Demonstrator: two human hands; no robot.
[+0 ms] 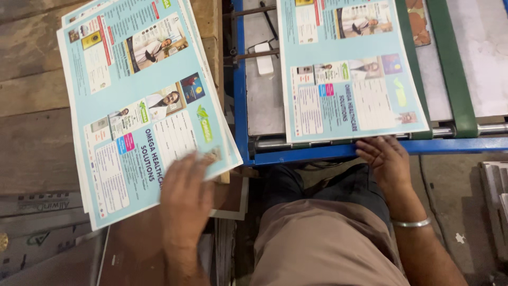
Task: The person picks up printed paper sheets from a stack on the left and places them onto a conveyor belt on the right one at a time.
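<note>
A stack of light-blue printed sheets (132, 100) lies on a wooden surface at the left. My left hand (185, 190) rests flat on the near corner of its top sheet, fingers slightly spread. A single matching sheet (349, 74) lies on the grey bed of a blue-framed machine (241, 95) at the right. My right hand (385, 159) touches that sheet's near edge with the fingertips curled at the blue rail. A metal bangle (411, 223) circles the right wrist.
Green belts (450, 63) run across the machine bed beside a metal roller (492, 128). A white block (263, 58) sits on the bed. Cardboard boxes (42, 212) lie at lower left. My lap in tan fabric (323, 243) fills the bottom centre.
</note>
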